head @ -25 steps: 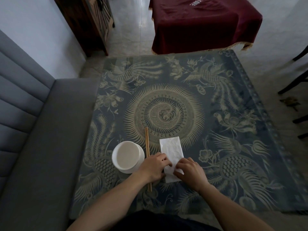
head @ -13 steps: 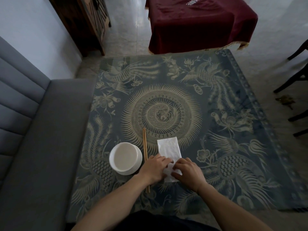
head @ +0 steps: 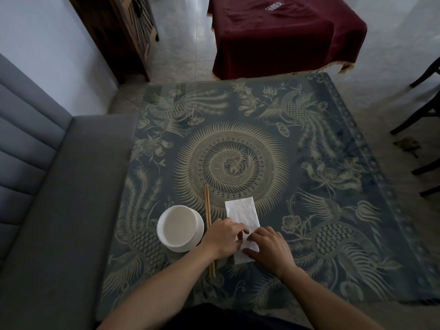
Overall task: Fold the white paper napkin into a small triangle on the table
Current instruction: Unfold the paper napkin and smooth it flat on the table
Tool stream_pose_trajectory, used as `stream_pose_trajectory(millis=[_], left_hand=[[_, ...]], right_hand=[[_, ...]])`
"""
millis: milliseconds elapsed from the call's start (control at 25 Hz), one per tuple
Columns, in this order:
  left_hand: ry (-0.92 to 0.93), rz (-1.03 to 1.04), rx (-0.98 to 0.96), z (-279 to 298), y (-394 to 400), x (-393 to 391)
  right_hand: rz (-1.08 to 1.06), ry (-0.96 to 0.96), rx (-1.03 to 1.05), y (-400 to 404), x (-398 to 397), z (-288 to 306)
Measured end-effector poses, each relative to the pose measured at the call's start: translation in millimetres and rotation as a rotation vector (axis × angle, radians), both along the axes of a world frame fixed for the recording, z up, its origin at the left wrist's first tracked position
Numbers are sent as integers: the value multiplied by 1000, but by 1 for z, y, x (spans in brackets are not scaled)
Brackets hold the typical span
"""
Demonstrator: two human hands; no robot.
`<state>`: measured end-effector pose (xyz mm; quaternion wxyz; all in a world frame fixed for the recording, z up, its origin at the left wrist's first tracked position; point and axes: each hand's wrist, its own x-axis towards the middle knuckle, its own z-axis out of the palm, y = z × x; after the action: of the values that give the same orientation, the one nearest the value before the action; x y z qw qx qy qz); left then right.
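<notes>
Where the table [head: 321,120] shows its blue phoenix pattern, the white paper napkin [head: 242,211] lies as a narrow strip toward the six o'clock edge, its near end lifted into a fold. Both hands work that end — the left hand [head: 222,238] pinches the napkin from nine o'clock with curled fingers, the right hand [head: 270,250] grips it from three o'clock. Chopsticks [head: 207,210] lie just beside the left hand, a white bowl [head: 178,228] beyond them at nine o'clock.
</notes>
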<state>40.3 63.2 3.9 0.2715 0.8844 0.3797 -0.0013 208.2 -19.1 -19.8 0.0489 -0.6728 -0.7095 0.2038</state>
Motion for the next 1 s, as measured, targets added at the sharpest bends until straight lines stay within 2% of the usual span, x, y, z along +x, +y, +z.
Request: stream_pose_trajectory(millis=[200, 320, 480, 800, 1000], left_hand=[[-125, 158, 51, 1, 0, -1], [-142, 287, 102, 2, 7, -4], [-103, 343, 90, 0, 15, -2], [-16, 281, 53, -13, 31, 19], [78, 29, 121, -24, 28, 29]], right_hand=[[-83, 56, 12, 3, 2, 4], [-327, 230, -47, 7, 8, 5], [-651, 470, -118, 9, 18, 1], [-1345, 979, -98, -11, 42, -8], [-1670, 1186, -48, -15, 52, -11]])
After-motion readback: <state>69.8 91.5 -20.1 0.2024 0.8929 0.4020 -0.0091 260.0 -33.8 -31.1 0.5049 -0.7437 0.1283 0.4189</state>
